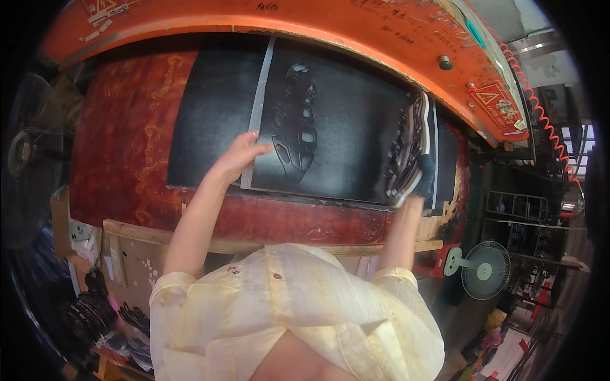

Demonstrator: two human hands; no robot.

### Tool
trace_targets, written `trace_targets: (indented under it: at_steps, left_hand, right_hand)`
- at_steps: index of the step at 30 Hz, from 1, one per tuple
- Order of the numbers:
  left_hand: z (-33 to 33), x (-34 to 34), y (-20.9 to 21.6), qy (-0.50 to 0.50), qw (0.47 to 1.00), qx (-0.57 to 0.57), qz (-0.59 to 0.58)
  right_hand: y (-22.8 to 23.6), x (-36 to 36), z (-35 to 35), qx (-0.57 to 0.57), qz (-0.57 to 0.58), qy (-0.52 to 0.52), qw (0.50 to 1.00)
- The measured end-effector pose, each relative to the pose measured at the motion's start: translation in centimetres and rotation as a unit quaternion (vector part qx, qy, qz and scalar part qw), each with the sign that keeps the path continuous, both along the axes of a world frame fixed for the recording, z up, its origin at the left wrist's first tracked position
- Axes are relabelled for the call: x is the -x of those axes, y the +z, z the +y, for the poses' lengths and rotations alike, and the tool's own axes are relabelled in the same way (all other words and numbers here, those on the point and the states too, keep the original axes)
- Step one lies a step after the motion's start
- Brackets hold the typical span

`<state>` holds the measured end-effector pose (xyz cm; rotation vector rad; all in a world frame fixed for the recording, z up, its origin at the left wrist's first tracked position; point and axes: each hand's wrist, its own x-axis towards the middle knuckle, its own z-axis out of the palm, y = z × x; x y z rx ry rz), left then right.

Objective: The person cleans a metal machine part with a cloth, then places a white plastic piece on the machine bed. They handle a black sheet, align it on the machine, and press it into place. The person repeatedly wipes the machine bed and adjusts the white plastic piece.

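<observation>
A black sheet (356, 127) lies on the red-brown work surface, a pale strip (259, 114) running along its left part. Cut into the sheet is a long piece with several openings (307, 117), shaped like a shoe upper. My left hand (240, 155) is over the pale strip, thumb and forefinger apart, nothing visible between them. At the sheet's right end, my right hand (427, 178), in what looks like a dark glove, grips a cutting die (406, 143) with curved metal edges. The die stands tilted on its side, slightly blurred, and hides most of the right fingers.
An orange press beam (305, 28) spans the far side of the red-brown board (127, 140). A wooden rail (149, 233) runs along the near edge. To the right stand a fan (485, 270) and a metal rack (516, 206); a red coiled hose (540, 108) hangs there.
</observation>
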<state>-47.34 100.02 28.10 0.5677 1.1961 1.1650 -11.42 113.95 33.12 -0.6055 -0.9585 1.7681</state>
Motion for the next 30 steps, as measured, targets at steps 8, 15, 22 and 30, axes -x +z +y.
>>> trace_targets:
  at_steps: [8, 15, 22, 30]
  left_hand:
    - [8.9, 1.8, -0.1, 0.120, 0.976, -0.072, -0.168]
    - [10.9, 1.7, -1.4, 0.111, 0.977, -0.039, -0.180]
    - [11.6, 1.6, -1.4, 0.059, 0.978, -0.031, -0.200]
    - [11.3, 0.3, 0.8, 0.081, 0.990, -0.005, -0.112]
  right_hand:
    - [-1.6, -2.4, -0.7, -0.310, -0.837, -0.066, 0.447]
    - [0.8, 5.5, 1.2, -0.231, -0.596, 0.008, 0.769]
    - [-2.8, 16.1, 2.2, -0.521, -0.530, -0.031, 0.668]
    - [-1.8, 16.6, 3.3, -0.455, -0.568, 0.107, 0.678]
